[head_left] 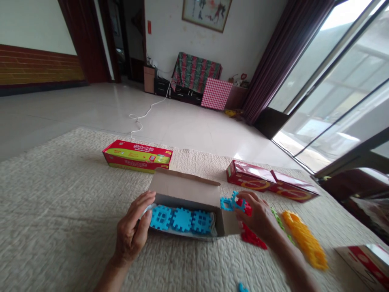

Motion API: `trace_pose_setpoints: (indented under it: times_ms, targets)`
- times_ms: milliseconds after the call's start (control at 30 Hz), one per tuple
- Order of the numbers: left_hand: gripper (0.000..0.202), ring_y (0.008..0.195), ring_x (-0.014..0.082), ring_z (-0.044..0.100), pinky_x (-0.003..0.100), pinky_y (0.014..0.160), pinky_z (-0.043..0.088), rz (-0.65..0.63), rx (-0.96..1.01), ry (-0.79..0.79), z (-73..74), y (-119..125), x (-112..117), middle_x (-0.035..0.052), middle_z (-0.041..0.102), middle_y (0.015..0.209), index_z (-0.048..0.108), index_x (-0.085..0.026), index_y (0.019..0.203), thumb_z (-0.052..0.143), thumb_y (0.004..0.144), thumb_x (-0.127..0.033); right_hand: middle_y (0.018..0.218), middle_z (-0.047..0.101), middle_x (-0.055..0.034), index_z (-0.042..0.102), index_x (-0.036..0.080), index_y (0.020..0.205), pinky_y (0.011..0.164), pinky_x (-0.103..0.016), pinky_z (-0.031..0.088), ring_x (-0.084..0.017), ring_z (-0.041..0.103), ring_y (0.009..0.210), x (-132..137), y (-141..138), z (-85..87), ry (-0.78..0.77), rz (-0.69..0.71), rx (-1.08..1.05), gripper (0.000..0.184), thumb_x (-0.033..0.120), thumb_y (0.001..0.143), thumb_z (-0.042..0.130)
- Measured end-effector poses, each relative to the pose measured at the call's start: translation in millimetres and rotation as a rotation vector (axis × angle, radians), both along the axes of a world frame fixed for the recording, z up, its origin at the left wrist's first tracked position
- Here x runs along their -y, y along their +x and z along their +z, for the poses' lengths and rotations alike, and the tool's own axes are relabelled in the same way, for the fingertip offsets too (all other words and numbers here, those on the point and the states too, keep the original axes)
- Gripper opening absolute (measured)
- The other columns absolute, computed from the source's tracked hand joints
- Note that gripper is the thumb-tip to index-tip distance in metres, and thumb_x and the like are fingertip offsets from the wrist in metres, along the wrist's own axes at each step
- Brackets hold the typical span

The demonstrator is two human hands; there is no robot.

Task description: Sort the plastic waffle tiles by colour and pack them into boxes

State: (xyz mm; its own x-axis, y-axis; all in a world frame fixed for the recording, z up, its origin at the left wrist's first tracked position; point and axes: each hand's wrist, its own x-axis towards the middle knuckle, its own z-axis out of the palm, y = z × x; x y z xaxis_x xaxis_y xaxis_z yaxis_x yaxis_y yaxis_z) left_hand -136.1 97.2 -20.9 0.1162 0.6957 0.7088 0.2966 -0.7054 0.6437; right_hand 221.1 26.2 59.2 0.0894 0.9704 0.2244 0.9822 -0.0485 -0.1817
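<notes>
An open cardboard box (185, 184) stands before me with its lid flap raised. Inside it, blue notched building pieces (181, 220) lie in a row of three, some with window-like cutouts. My left hand (133, 227) is at the box's left end, thumb and fingers around its edge. To the right of the box, my right hand (257, 213) pinches a blue building piece (235, 201); the fingers partly cover it. Beneath that hand are red building pieces (253, 237), partly hidden by it.
Yellow pieces (305, 239) and green pieces (279, 221) lie right of my right arm. A red and green box (138, 156) and two dark red boxes (252, 176) stand farther back on the quilted cover (75, 194). Another box (367, 259) sits at lower right.
</notes>
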Motion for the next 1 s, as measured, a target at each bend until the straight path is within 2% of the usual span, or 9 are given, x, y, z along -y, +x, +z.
trace_pose_setpoints:
  times_ms: [67, 133, 267, 367, 500, 600, 767, 900, 1000]
  targets:
    - [0.035, 0.125, 0.0229, 0.052, 0.040, 0.107, 0.042, 0.003, 0.002, -0.001, 0.0, -0.2, 0.2, 0.0077, 0.060, 0.128, 0.059, -0.021, 0.122, 0.047, 0.090, -0.014, 0.117, 0.062, -0.0098, 0.058, 0.023, 0.107, 0.090, -0.046, 0.042, -0.026, 0.059, 0.106, 10.6, -15.5, 12.2, 0.138, 0.065, -0.040, 0.027, 0.029, 0.081, 0.057]
    - [0.035, 0.124, 0.0228, 0.052, 0.040, 0.107, 0.043, 0.005, 0.001, 0.001, 0.1, -0.4, 0.3, 0.0076, 0.060, 0.128, 0.059, -0.021, 0.122, 0.047, 0.090, -0.015, 0.119, 0.060, -0.0082, 0.056, 0.025, 0.110, 0.091, -0.046, 0.044, -0.025, 0.058, 0.108, 18.9, -39.3, 23.4, 0.205, 0.148, -0.059, 0.029, 0.029, 0.081, 0.060]
    - [0.035, 0.125, 0.0230, 0.052, 0.041, 0.108, 0.042, 0.012, -0.006, -0.005, -0.1, -0.4, 0.4, 0.0076, 0.059, 0.129, 0.058, -0.022, 0.123, 0.047, 0.090, -0.015, 0.123, 0.058, -0.0058, 0.054, 0.028, 0.111, 0.096, -0.052, 0.043, -0.026, 0.054, 0.114, 29.0, -83.5, 41.2, 0.161, 0.274, -0.023, 0.030, 0.025, 0.082, 0.061]
    - [0.035, 0.125, 0.0230, 0.051, 0.041, 0.108, 0.042, 0.010, -0.008, -0.012, -0.5, -0.2, 0.8, 0.0077, 0.059, 0.129, 0.058, -0.021, 0.123, 0.047, 0.090, -0.015, 0.125, 0.058, -0.0056, 0.055, 0.028, 0.110, 0.097, -0.053, 0.043, -0.027, 0.052, 0.118, 36.6, -95.3, 57.9, 0.239, 0.287, 0.020, 0.029, 0.023, 0.083, 0.060]
    - [0.035, 0.125, 0.0229, 0.051, 0.041, 0.108, 0.042, 0.008, -0.003, -0.011, -0.6, 0.0, 0.9, 0.0075, 0.059, 0.129, 0.058, -0.021, 0.122, 0.046, 0.090, -0.015, 0.128, 0.056, -0.0058, 0.054, 0.027, 0.113, 0.087, -0.039, 0.053, -0.023, 0.057, 0.112, 45.0, -102.0, 77.5, 0.362, 0.267, -0.026, 0.029, 0.026, 0.085, 0.059]
    - [0.035, 0.125, 0.0228, 0.051, 0.041, 0.108, 0.041, 0.006, -0.008, -0.012, -0.4, -0.1, 0.5, 0.0074, 0.059, 0.129, 0.059, -0.021, 0.122, 0.046, 0.090, -0.015, 0.127, 0.057, -0.0056, 0.054, 0.027, 0.110, 0.085, -0.036, 0.055, -0.021, 0.059, 0.112, 43.1, -119.3, 70.6, 0.280, 0.323, -0.100, 0.027, 0.024, 0.084, 0.060]
    - [0.035, 0.125, 0.0228, 0.051, 0.040, 0.108, 0.041, 0.016, -0.027, 0.000, -0.3, -0.8, 0.6, 0.0075, 0.059, 0.129, 0.058, -0.021, 0.122, 0.047, 0.090, -0.014, 0.130, 0.054, -0.0067, 0.053, 0.026, 0.113, 0.089, -0.036, 0.054, -0.021, 0.059, 0.113, 34.8, -140.5, 34.9, 0.038, 0.398, -0.262, 0.039, 0.018, 0.077, 0.064]
    - [0.035, 0.125, 0.0226, 0.051, 0.040, 0.107, 0.042, 0.023, -0.024, -0.001, -1.9, -0.9, 0.5, 0.0078, 0.060, 0.128, 0.058, -0.021, 0.123, 0.047, 0.090, -0.014, 0.128, 0.055, -0.0073, 0.053, 0.026, 0.114, 0.093, -0.042, 0.052, -0.023, 0.057, 0.114, 32.8, -119.1, 22.5, 0.074, 0.289, -0.242, 0.034, 0.020, 0.082, 0.060]
    - [0.035, 0.125, 0.0232, 0.052, 0.041, 0.107, 0.042, 0.023, -0.024, -0.003, -2.5, -0.9, 0.1, 0.0081, 0.060, 0.128, 0.058, -0.021, 0.122, 0.047, 0.090, -0.015, 0.129, 0.055, -0.0084, 0.054, 0.025, 0.115, 0.092, -0.040, 0.052, -0.023, 0.058, 0.114, 30.4, -100.7, 20.4, 0.043, 0.230, -0.221, 0.034, 0.019, 0.081, 0.058]
